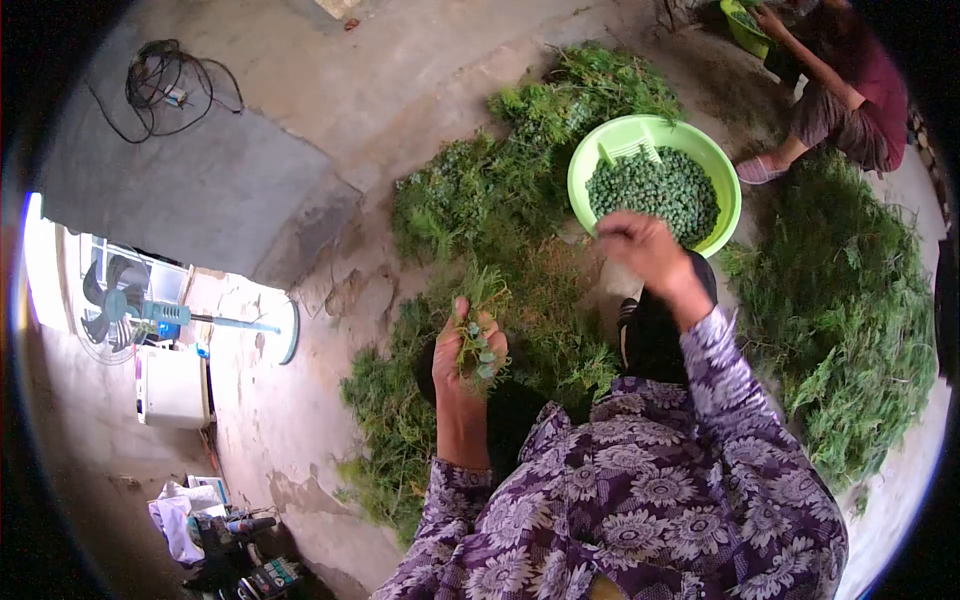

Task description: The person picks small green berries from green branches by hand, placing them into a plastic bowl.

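My left hand [452, 352] is closed around a green sprig [482, 352] with feathery leaves and small pale green berries. My right hand [655, 258] is over the near edge of a light green plastic basin [728, 190], its fingers curled together and slightly blurred. Whatever those fingers may hold is hidden. Inside the basin lies a heap of small round green berries [660, 190]. Loose cut branches [470, 200] with berries are piled left of the basin, and more greenery spreads below it between my hands and feet.
A second heap of branches [835, 320] covers the floor on the right. At the upper right a person in a maroon top [885, 110] sits holding a green bowl [745, 28]. On the left are a standing fan [125, 303], a white box [172, 388] and a coiled black cable [165, 85].
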Demonstrator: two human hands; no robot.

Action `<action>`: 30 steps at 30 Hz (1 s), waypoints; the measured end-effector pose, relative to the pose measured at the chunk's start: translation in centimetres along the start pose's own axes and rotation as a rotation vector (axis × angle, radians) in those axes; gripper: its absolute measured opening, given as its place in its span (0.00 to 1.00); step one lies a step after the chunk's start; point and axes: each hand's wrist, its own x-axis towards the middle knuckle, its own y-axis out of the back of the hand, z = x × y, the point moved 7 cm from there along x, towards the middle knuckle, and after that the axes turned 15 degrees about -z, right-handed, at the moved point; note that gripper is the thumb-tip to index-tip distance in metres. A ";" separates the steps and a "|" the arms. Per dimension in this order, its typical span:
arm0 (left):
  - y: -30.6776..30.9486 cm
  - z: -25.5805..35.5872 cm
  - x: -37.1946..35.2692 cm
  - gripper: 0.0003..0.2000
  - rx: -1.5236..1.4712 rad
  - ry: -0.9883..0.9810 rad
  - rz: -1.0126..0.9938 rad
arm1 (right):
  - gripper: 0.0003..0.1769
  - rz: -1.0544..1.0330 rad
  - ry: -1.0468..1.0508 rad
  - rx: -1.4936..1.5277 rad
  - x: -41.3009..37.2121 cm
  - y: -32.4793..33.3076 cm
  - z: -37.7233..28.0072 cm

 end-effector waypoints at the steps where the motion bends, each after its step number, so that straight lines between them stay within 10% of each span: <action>1: -0.2 0.0 0.2 0.15 0.010 -0.031 0.060 | 0.13 -0.110 0.169 0.349 -0.5 -3.2 -1.0; 3: -0.3 0.0 0.5 0.15 0.026 -0.059 0.119 | 0.06 -0.294 -0.090 0.729 -2.1 -8.5 -2.0; 9: 0.9 0.4 0.2 0.12 0.091 0.023 0.024 | 0.04 -0.560 -0.082 0.499 -3.1 -13.0 -6.9; 11: 3.6 0.6 -1.1 0.11 0.259 0.050 0.474 | 0.04 -0.234 0.286 0.328 -2.5 -11.1 -9.1; 15: 0.6 -0.1 -0.2 0.14 0.342 -0.054 0.064 | 0.11 -0.033 0.511 -0.007 -2.1 -10.5 -10.8; 19: -2.2 -0.9 -0.1 0.11 0.442 -0.082 0.264 | 0.12 0.006 0.497 -0.115 -1.9 -10.8 -10.7; 28: -0.8 0.5 -1.6 0.12 0.550 -0.039 0.528 | 0.08 -0.214 0.320 0.004 -1.6 -11.5 -8.9; 30: -1.0 1.6 -1.5 0.11 0.608 -0.111 0.460 | 0.08 -0.605 -0.194 0.619 -2.7 -13.6 -6.6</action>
